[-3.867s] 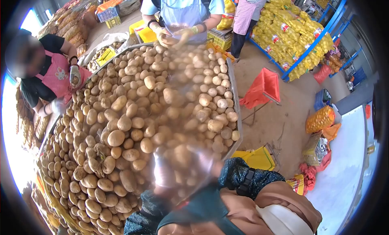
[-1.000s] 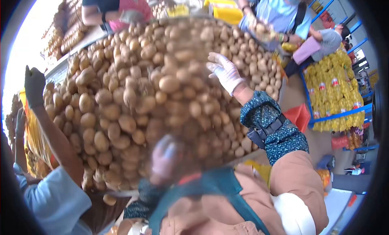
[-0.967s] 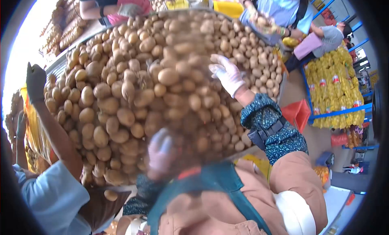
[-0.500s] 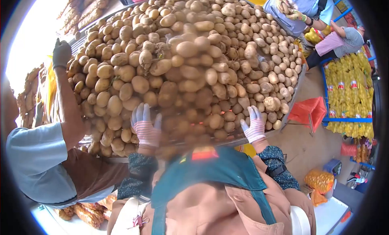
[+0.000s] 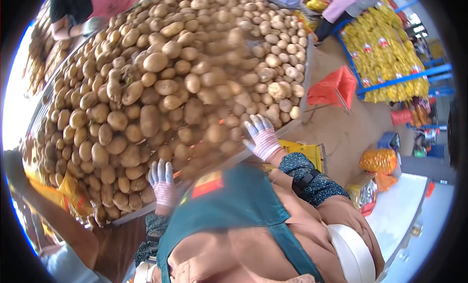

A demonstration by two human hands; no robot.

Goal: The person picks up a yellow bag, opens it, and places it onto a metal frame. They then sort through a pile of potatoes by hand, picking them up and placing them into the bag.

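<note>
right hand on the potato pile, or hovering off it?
Touching. In the head view the right hand lies open, fingers spread, flat against the potatoes at the near edge of the pile, with no gap visible.

Striped knit gloves, patterned sleeves (dark teal), green apron.

Both hands are gloved (pale knit with pink striping at the cuffs) and held forward, backs up. The left hand (image 5: 162, 181) sits low and close to the body, fingers (image 5: 161, 170) straight and held together, pointing away. The right hand (image 5: 263, 139) reaches further out and higher, its fingers (image 5: 257, 123) spread flat, empty. The right forearm bends back toward the torso in a dark patterned sleeve with a black strap around it.
</note>
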